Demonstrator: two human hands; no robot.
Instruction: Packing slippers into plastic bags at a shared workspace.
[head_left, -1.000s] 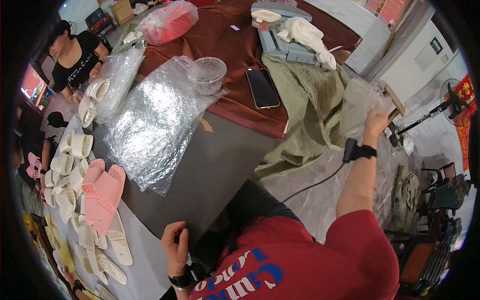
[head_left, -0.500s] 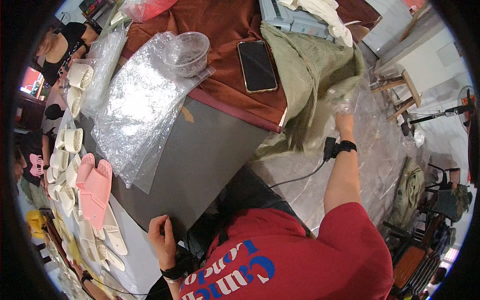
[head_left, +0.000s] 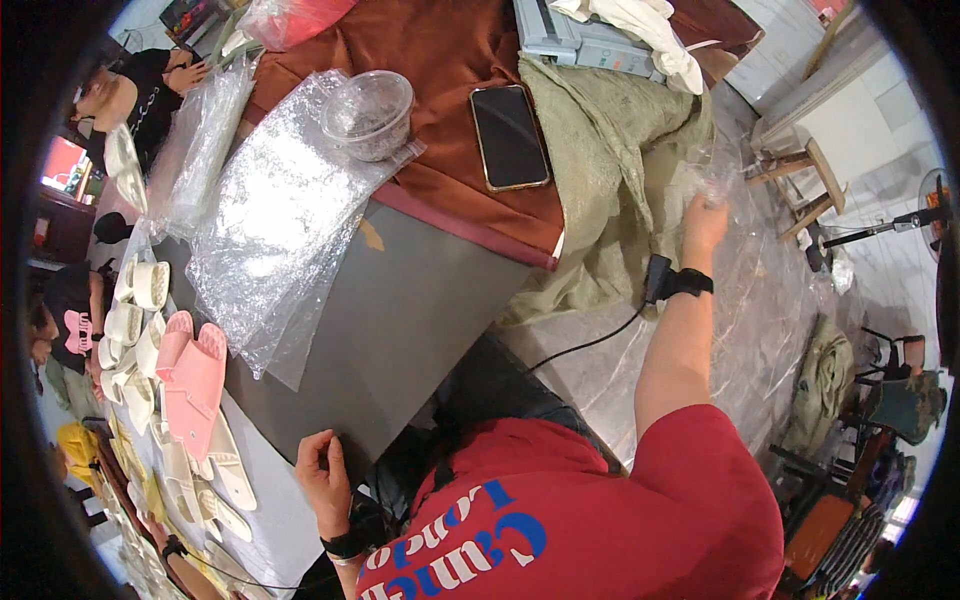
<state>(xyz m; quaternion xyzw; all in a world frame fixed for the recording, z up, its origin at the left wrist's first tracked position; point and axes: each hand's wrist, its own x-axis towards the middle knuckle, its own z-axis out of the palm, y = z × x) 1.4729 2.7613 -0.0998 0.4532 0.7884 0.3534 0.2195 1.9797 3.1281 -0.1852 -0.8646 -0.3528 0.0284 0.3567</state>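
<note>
Where your right hand (head_left: 706, 222) closes on a clear plastic bag (head_left: 715, 178), the film shows just ahead of it. Left of that hand, a green woven sheet (head_left: 600, 150) drapes off the desk (head_left: 400, 290), and farther left a phone (head_left: 511, 138) lies on brown cloth (head_left: 440, 185). Your left hand (head_left: 325, 478) is free, loosely curled at the desk's near edge, pink slippers (head_left: 194, 395) ahead and left of it.

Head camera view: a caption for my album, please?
The right hand holds clear plastic beside green sacking; the left hand, loosely curled, is near pink slippers.
</note>
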